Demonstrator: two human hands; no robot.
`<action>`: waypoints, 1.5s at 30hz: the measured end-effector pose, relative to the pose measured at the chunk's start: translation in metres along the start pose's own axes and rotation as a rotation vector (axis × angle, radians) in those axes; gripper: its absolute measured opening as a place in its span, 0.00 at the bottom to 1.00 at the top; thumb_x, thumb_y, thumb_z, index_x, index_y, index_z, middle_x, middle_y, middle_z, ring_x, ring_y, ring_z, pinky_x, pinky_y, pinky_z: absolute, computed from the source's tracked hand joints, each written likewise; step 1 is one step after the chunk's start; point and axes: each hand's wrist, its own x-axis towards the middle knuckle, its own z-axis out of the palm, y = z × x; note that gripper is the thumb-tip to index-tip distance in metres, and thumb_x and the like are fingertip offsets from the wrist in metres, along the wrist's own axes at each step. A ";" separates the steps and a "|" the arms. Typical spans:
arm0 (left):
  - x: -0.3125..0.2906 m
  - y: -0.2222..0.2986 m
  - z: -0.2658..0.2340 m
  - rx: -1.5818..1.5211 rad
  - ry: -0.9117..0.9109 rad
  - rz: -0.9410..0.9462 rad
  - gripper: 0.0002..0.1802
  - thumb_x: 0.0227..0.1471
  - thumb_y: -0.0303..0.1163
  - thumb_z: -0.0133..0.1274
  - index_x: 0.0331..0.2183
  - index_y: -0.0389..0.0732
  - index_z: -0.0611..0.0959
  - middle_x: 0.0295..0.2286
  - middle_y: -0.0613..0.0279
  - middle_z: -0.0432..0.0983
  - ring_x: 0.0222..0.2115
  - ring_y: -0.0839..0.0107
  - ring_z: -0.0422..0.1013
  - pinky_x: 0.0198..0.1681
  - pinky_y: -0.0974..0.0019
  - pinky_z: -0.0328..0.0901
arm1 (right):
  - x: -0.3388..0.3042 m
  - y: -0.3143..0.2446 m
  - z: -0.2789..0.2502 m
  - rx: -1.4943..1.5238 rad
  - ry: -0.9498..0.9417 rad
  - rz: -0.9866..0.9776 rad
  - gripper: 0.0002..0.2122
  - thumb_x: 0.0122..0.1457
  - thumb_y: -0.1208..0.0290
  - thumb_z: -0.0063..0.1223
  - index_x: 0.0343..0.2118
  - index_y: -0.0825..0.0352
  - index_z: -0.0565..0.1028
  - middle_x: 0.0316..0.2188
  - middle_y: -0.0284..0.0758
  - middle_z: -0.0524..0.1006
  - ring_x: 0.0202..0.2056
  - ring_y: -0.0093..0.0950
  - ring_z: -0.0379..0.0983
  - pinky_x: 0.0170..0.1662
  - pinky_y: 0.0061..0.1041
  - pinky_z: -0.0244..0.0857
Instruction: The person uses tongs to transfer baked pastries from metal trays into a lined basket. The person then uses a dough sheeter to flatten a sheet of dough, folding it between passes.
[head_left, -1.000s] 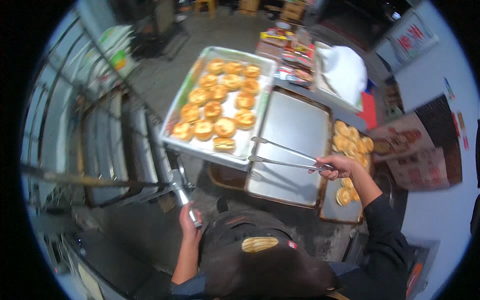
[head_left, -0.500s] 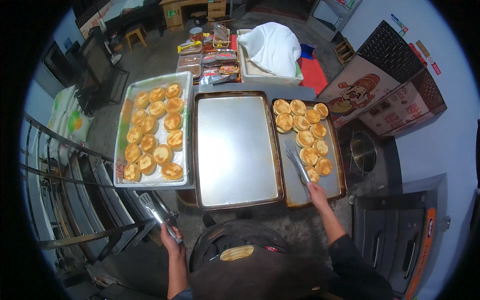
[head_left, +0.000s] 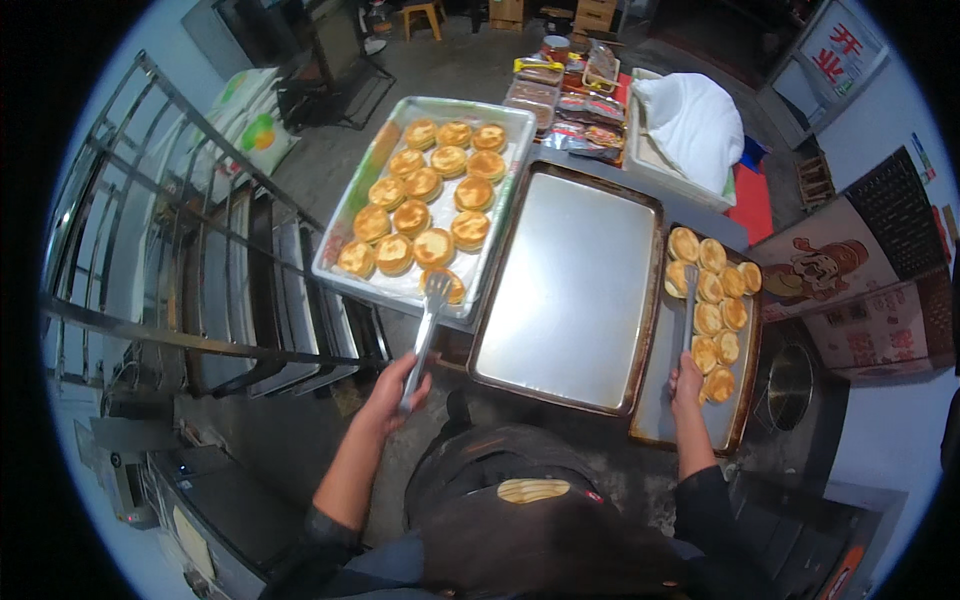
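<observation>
My left hand point(head_left: 393, 393) is closed around metal tongs point(head_left: 427, 328), whose slotted tips lie over the nearest round golden-brown bun point(head_left: 447, 288) in the white tub point(head_left: 512, 190) on the left. I cannot tell if the tips grip it. In my right hand point(head_left: 687, 383) is a second pair of metal tongs point(head_left: 690, 310). Their tips reach the left side of the clustered buns point(head_left: 707, 319) on the right baking tray point(head_left: 662, 405). Between tub and tray lies a bare metal baking tray point(head_left: 570, 290) with a dark rim.
Behind the trays stand packaged foods point(head_left: 590, 108) and a white crate point(head_left: 640, 165) with a white cloth point(head_left: 690, 125). A metal rack point(head_left: 180, 335) holding trays rises at the left. At the right are a printed folding panel point(head_left: 830, 265) and a round metal container point(head_left: 790, 385).
My left hand has raised its tongs from beside the rack to the tub's near edge. My right tongs have moved up along the buns. The whole view has swung toward the left.
</observation>
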 end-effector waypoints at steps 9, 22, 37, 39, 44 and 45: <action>0.095 0.081 -0.014 -0.217 -0.195 -0.227 0.28 0.69 0.54 0.42 0.47 0.35 0.77 0.23 0.64 0.73 0.12 0.83 0.60 0.15 0.77 0.55 | -0.107 -0.035 0.003 -0.112 -0.170 -0.155 0.13 0.70 0.54 0.52 0.33 0.57 0.71 0.18 0.24 0.67 0.16 0.14 0.58 0.17 0.16 0.47; 0.202 0.064 0.023 -0.826 0.069 -0.420 0.15 0.63 0.41 0.55 0.43 0.42 0.74 0.31 0.59 0.74 0.20 0.73 0.66 0.21 0.71 0.61 | -0.211 -0.081 0.169 -0.394 -0.486 -0.267 0.16 0.70 0.55 0.52 0.28 0.60 0.72 0.19 0.22 0.66 0.19 0.13 0.57 0.22 0.17 0.49; 0.149 0.128 -0.055 -0.439 0.087 -0.428 0.21 0.66 0.46 0.51 0.37 0.34 0.74 0.19 0.70 0.68 0.14 0.84 0.62 0.19 0.75 0.58 | -0.228 -0.097 0.291 -0.779 -0.549 -0.052 0.21 0.66 0.50 0.55 0.29 0.67 0.78 0.20 0.27 0.70 0.21 0.19 0.61 0.26 0.24 0.58; 0.155 0.134 -0.064 -0.365 0.117 -0.361 0.20 0.67 0.45 0.50 0.39 0.35 0.73 0.19 0.70 0.68 0.14 0.84 0.62 0.19 0.75 0.58 | -0.229 -0.095 0.298 -0.896 -0.527 -0.103 0.22 0.66 0.50 0.55 0.32 0.69 0.81 0.21 0.32 0.74 0.23 0.23 0.66 0.29 0.28 0.63; 0.184 0.135 -0.095 -0.350 -0.009 -0.425 0.16 0.68 0.47 0.48 0.45 0.45 0.71 0.22 0.70 0.69 0.14 0.85 0.62 0.19 0.75 0.58 | -0.227 -0.099 0.321 -1.171 -0.497 -0.355 0.24 0.65 0.49 0.53 0.38 0.72 0.84 0.30 0.47 0.82 0.32 0.42 0.79 0.41 0.39 0.71; 0.190 0.133 -0.099 -0.326 -0.018 -0.381 0.16 0.68 0.47 0.48 0.45 0.46 0.70 0.22 0.70 0.69 0.15 0.84 0.62 0.19 0.74 0.59 | -0.227 -0.102 0.329 -1.209 -0.493 -0.373 0.25 0.65 0.48 0.53 0.39 0.72 0.84 0.32 0.49 0.82 0.35 0.45 0.80 0.44 0.41 0.71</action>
